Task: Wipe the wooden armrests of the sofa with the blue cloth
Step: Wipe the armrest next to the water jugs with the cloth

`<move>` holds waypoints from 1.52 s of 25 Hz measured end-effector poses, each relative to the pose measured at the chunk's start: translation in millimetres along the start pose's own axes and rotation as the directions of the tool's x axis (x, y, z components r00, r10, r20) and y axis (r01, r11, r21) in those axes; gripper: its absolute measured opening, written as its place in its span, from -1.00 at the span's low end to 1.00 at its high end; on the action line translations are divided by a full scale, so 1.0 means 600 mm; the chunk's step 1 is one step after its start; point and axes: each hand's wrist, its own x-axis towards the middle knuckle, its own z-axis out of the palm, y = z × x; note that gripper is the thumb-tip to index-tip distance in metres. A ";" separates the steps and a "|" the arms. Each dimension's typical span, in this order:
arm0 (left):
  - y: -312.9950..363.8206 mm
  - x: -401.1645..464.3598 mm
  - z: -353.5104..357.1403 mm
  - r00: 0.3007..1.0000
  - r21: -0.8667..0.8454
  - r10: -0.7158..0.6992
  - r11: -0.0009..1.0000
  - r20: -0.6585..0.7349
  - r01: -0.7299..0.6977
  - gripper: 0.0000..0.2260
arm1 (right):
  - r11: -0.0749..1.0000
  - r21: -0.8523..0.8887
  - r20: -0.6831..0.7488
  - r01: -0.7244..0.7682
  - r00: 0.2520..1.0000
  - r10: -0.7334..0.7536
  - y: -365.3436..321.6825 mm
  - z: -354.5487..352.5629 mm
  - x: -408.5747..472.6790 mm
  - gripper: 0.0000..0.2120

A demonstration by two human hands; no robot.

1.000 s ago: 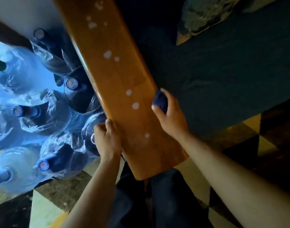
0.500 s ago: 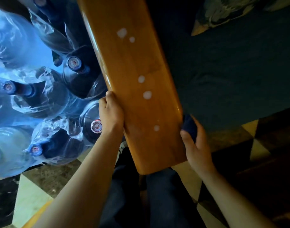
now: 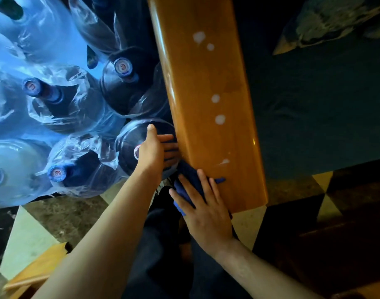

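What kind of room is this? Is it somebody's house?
Probably a living room at home. There's a sofa with a wooden armrest and dark seat cushion, a patterned pillow, checkered floor tiles, and big water jugs stored beside it.

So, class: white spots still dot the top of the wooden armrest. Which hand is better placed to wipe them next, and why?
The right hand. It lies flat on the blue cloth at the armrest's near end, just below the spots. The left hand has no cloth and sits at the armrest's outer side.
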 end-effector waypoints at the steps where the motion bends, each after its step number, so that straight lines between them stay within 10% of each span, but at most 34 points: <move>1: -0.004 -0.001 -0.007 1.000 0.023 -0.003 1.000 -0.003 0.003 -0.37 | 0.999 -0.026 0.026 0.023 0.999 -0.022 -0.002 -0.006 0.023 -0.43; 15: -0.002 -0.004 -0.030 0.997 -0.206 -0.035 0.978 0.063 0.047 -0.42 | 0.886 -0.463 0.139 -0.035 0.984 0.111 0.072 -0.190 0.604 -0.61; 24: -0.015 0.006 -0.032 0.990 -0.199 -0.030 0.980 -0.136 0.002 -0.46 | 0.965 -0.194 0.081 0.179 0.983 -0.166 -0.004 -0.037 0.067 -0.71; 27: -0.034 -0.006 -0.012 0.998 -0.157 -0.046 0.987 -0.038 0.040 -0.47 | 0.996 -0.088 -0.023 0.032 0.999 -0.034 0.005 0.005 -0.034 -0.54; 32: -0.034 -0.017 0.023 0.999 -0.108 -0.030 0.994 -0.014 0.029 -0.44 | 0.938 0.203 -0.176 -0.280 0.932 0.316 0.080 -0.016 -0.019 -0.40; 38: -0.012 0.009 0.030 0.997 -0.141 -0.011 0.990 -0.079 0.000 -0.44 | 0.999 -0.001 -0.211 0.046 0.977 -0.045 0.219 -0.098 0.265 -0.37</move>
